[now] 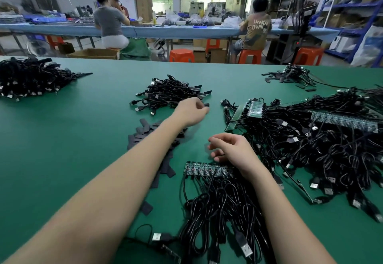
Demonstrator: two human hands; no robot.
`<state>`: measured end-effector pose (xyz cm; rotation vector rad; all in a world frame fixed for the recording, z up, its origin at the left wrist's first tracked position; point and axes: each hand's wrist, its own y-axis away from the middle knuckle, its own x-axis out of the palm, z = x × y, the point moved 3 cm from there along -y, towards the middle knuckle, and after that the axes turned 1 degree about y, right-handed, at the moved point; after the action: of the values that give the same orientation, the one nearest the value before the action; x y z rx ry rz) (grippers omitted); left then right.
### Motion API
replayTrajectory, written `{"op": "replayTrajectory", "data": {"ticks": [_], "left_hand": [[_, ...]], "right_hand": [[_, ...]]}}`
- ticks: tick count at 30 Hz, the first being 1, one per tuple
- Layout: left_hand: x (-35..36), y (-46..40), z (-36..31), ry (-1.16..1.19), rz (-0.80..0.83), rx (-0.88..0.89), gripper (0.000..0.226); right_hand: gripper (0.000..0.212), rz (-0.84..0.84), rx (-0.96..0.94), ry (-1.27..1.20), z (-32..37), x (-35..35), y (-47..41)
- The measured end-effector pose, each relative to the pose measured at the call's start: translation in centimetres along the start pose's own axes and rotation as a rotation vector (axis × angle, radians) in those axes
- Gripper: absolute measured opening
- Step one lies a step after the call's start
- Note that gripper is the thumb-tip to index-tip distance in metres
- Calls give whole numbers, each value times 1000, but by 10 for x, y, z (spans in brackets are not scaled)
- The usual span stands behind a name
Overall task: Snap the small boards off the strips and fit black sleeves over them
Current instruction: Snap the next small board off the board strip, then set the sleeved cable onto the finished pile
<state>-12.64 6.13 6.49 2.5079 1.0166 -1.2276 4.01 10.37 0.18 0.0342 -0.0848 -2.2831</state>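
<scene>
While my left hand [191, 111] reaches out over the green table [62, 139], its fingers are curled at the near edge of the finished pile [170, 95] of sleeved cables. A small black piece [206, 105] sits at my fingertips; I cannot tell whether I pinch it or have just let it go. My right hand [232, 149] rests near me with fingers loosely bent, holding nothing, just above the near strip [209, 170] of small boards.

I judge this as the moment between pieces: one sleeved board goes to the pile, and the next must be snapped off. The near strip lies flat, its cables [217, 212] trailing toward me in a tangle. The next move calls for my right hand to drop onto that strip and steady it while my left comes back for a sleeve.

Loose sleeves [145, 131] lie scattered under and beside my left forearm, close to the strip, so that reach is short. To the right, a large heap [310, 149] of cabled strips crowds the table, with one strip [246, 111] tilted up at its left edge. Open green surface lies to the left and between the piles. The table's far edge is well beyond my reach, with another cable pile [31, 77] at far left.
</scene>
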Motion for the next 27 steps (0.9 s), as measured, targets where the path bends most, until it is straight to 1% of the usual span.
{"op": "replayTrajectory", "data": {"ticks": [2, 3, 5, 8, 11, 13, 15, 17, 18, 20, 22, 23, 26, 27], "left_hand": [[11, 27, -15, 178, 1, 3, 23], [16, 41, -19, 232, -12, 10, 21], [28, 65, -21, 252, -37, 11, 17], [44, 88, -10, 256, -75, -29, 14], [53, 96, 2, 248, -86, -59, 21], [57, 99, 5, 198, -71, -25, 25], [59, 101, 7, 159, -61, 12, 28], [58, 101, 8, 140, -54, 39, 31], [57, 100, 8, 135, -50, 49, 32], [55, 100, 6, 122, -37, 62, 38], [53, 103, 0, 89, -32, 46, 46], [53, 104, -3, 79, -38, 33, 49], [49, 106, -13, 99, -104, -2, 55], [47, 106, -14, 105, -133, -8, 56]], "right_hand": [[10, 3, -7, -27, 2, -1, 2], [10, 4, -11, -37, 2, -2, 3], [8, -1, -20, 1, 3, -5, 3], [7, -20, -56, 300, 6, -14, 2], [13, -20, -34, 616, 19, -25, 4], [18, 19, 25, 864, 30, -33, 6], [22, 118, 158, 953, 34, -38, 11], [19, 197, 230, 915, 34, -40, 18], [15, 216, 234, 840, 33, -40, 21], [8, 237, 227, 569, 32, -42, 26], [13, 234, 218, 278, 34, -42, 28], [14, 227, 206, 186, 35, -41, 28], [15, 196, 185, 33, 37, -35, 26], [19, 202, 189, 13, 38, -33, 26]]}}
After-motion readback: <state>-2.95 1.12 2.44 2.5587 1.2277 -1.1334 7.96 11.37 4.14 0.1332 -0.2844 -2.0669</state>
